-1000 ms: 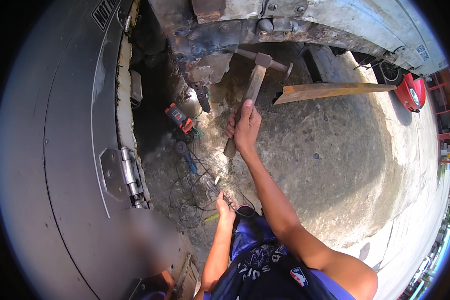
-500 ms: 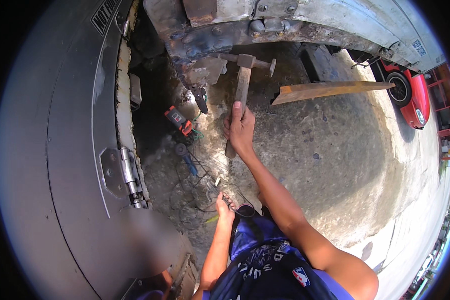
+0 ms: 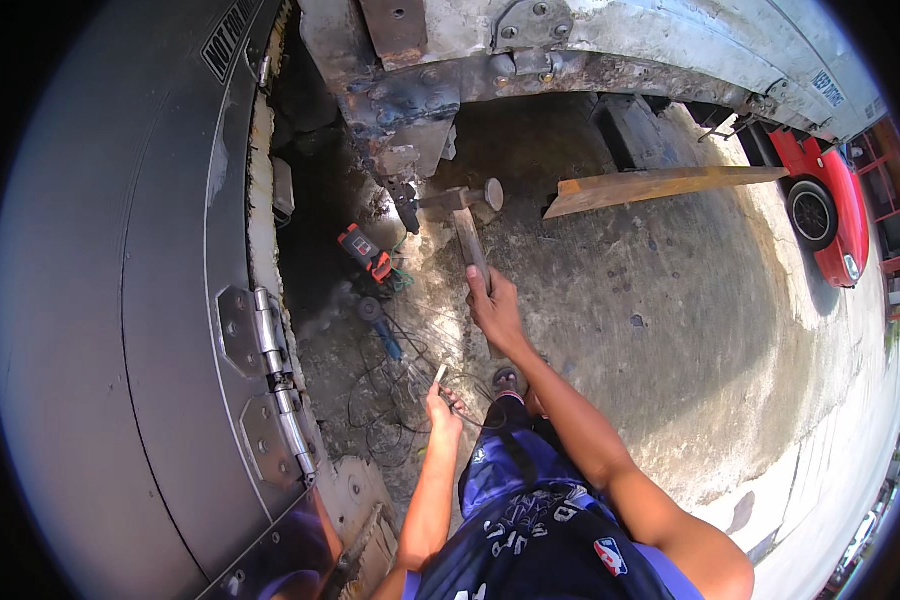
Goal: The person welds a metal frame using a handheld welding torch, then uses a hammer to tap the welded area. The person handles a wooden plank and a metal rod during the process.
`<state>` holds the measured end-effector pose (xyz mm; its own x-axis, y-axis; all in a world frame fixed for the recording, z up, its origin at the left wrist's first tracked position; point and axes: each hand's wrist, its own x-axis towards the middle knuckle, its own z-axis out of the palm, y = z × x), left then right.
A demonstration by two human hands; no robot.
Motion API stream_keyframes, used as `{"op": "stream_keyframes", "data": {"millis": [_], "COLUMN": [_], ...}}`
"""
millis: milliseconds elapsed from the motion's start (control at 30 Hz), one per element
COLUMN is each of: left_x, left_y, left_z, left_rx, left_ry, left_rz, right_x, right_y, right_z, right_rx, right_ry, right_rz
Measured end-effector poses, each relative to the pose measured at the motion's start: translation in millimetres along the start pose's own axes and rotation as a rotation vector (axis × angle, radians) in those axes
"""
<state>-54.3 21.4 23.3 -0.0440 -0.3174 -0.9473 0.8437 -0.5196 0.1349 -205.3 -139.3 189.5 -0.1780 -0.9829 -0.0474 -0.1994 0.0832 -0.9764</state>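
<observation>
A hammer (image 3: 469, 238) with a worn wooden handle is gripped in my right hand (image 3: 497, 305), its fingers closed round the lower handle. The metal head points away from me, near the rusty bracket at the lower edge of the vehicle frame (image 3: 410, 195), with a dark clamp-like piece (image 3: 403, 207) hanging there. Whether the head touches it I cannot tell. My left hand (image 3: 443, 410) is closed lower down, close to my body, on a short pale stick (image 3: 440, 373). A dark cable runs past that hand.
A grey metal door with hinges (image 3: 270, 330) stands along my left. On the concrete floor lie an orange-and-black machine (image 3: 366, 250), a blue angle grinder (image 3: 382, 328) and tangled cables. A rusty beam (image 3: 660, 188) juts across at right, before a red car (image 3: 835, 215).
My right hand has brought the hammer down and nearer to me, with its head turned. The pale stick in my left hand now stands more upright. The whole view has shifted slightly.
</observation>
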Motion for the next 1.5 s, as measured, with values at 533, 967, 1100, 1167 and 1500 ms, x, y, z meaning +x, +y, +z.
{"op": "stream_keyframes", "data": {"millis": [533, 967, 1100, 1167, 1500], "left_x": [7.2, 1.0, 16.8, 16.0, 2.2], "left_y": [-5.9, 7.5, 32.6, 20.8, 5.4], "left_z": [-4.4, -35.0, -59.0, -40.2, -38.7], "left_rx": [0.085, 0.197, 0.16, 0.182, 0.407], "left_ry": [0.096, -0.071, -0.081, -0.074, -0.038], "left_rz": [0.136, 0.053, 0.018, 0.022, 0.029], "right_x": [-313.3, -455.2, -417.0, -393.6, -278.9], "right_y": [264.0, 290.4, 294.7, 306.2, 254.9], "right_z": [-333.1, -333.2, -332.1, -352.9, -360.9], "right_rx": [-0.872, -0.481, -0.438, -0.444, -0.412], "right_ry": [0.083, 0.546, 0.438, 0.464, 0.198], "right_rz": [0.887, 1.333, 1.275, 1.204, 0.893]}}
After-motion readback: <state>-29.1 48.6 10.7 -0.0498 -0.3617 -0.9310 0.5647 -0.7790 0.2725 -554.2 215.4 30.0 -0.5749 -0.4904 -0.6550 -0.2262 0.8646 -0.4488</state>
